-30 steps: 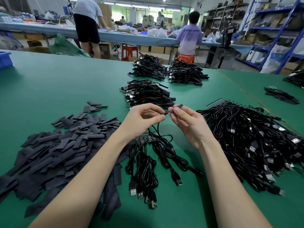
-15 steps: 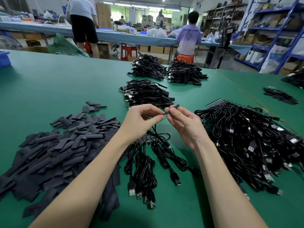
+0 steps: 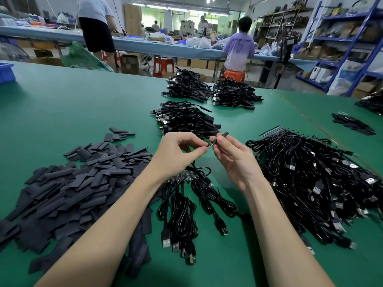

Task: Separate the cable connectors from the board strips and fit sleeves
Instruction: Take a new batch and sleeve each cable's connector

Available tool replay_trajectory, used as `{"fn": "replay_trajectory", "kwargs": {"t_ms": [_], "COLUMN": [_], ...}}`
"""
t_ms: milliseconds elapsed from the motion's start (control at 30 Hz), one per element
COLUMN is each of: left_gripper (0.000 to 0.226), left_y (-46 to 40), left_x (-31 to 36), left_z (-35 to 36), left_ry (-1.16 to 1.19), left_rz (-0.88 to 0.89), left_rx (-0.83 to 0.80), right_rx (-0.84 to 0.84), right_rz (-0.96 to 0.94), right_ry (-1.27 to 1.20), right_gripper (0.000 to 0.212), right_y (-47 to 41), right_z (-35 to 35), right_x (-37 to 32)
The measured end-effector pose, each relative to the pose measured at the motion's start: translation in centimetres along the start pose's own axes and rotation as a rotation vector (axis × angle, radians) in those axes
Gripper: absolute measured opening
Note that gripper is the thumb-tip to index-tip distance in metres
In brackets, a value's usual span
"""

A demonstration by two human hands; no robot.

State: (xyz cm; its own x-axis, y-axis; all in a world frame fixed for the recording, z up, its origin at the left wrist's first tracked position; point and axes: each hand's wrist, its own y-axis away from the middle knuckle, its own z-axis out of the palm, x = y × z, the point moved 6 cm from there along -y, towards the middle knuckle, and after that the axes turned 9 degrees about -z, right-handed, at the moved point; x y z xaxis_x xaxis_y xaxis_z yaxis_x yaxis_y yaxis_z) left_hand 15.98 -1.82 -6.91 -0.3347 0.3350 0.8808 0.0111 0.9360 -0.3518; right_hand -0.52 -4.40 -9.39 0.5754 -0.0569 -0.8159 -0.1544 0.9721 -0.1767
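The green bench (image 3: 62, 104) carries everything. Right of the right hand spreads the largest heap, black cables (image 3: 315, 183) apparently awaiting work, with a board strip (image 3: 271, 129) showing at its far edge. Left of the left hand lies a wide pile of flat black sleeves (image 3: 83, 183). Beyond both hands sit three neater bundles of cables (image 3: 186, 119), probably finished ones. Below the hands, a small bunch of cables (image 3: 182, 214) hangs from a board strip (image 3: 182, 177) lying under the left wrist.

The left hand (image 3: 176, 156) pinches a small connector (image 3: 209, 145) at the end of a cable between thumb and forefinger, the other fingers curled. The right hand (image 3: 234, 158) pinches one sleeve (image 3: 221, 135) with its fingertips, its near end touching the connector.

The step in hand looks like sleeve fitting: the connector is already off its strip and is meeting the sleeve's mouth. Next, the sleeve needs to slide over the connector, which calls for keeping the flat tube's mouth open and the two parts in line.
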Motion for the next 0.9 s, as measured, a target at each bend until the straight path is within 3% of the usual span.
{"fn": "replay_trajectory", "kwargs": {"t_ms": [400, 667, 900], "left_gripper": [0.012, 0.014, 0.014], "left_y": [-0.2, -0.5, -0.6], "left_x": [-0.4, -1.6, -2.0], "left_z": [-0.2, 0.3, 0.5], "left_ry": [0.1, 0.218, 0.249], "left_rz": [-0.054, -0.149, -0.189], "left_rx": [0.0, 0.057, 0.076], "right_rx": [-0.006, 0.076, 0.157], "right_rz": [0.027, -0.193, -0.211], "right_ry": [0.021, 0.235, 0.189], "right_gripper": [0.026, 0.026, 0.027], "right_y": [0.3, 0.6, 0.7], "right_z": [1.1, 1.5, 1.7], "right_x": [1.2, 0.3, 0.8]}}
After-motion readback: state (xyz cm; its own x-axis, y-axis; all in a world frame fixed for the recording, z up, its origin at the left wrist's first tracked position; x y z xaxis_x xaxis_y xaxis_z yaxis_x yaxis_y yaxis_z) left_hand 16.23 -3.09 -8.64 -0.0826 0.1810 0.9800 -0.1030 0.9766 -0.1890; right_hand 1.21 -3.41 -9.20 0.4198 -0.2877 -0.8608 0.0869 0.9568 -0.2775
